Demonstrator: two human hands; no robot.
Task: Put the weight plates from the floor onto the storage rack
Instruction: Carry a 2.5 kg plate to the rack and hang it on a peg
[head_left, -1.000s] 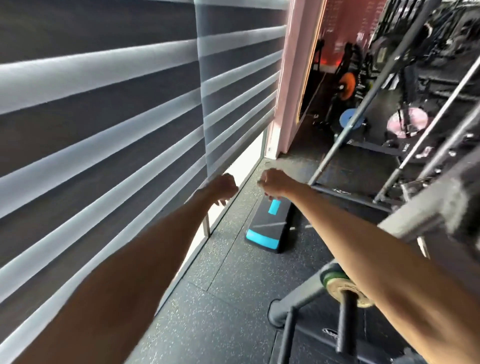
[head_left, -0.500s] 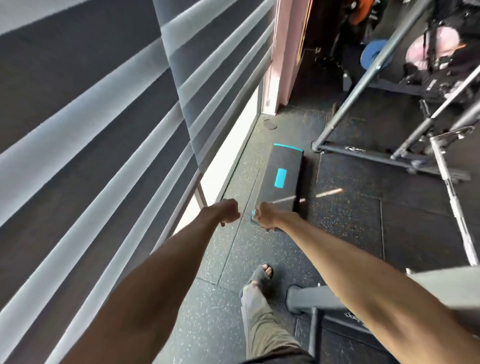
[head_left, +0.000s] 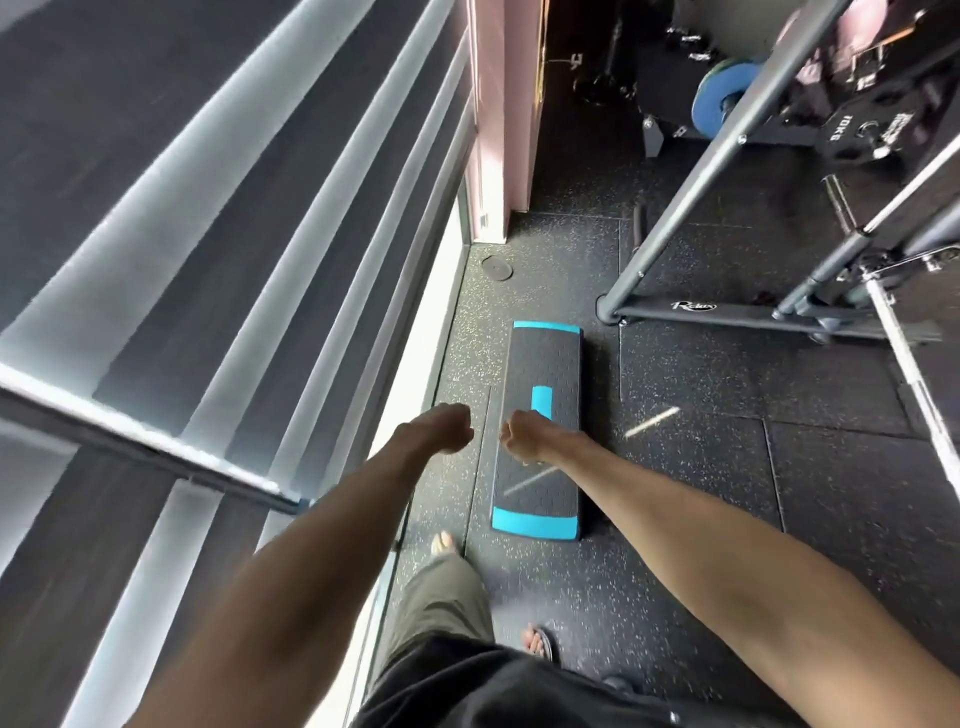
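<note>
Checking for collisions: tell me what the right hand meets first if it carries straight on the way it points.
Most likely the left hand, fisted just beyond the right hand along its forearm's line. If it passes that, the speckled floor beside the step platform; depth is unclear.

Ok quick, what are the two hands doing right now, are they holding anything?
Left hand: closed in a fist, holding nothing.
Right hand: closed in a fist, holding nothing.
</note>
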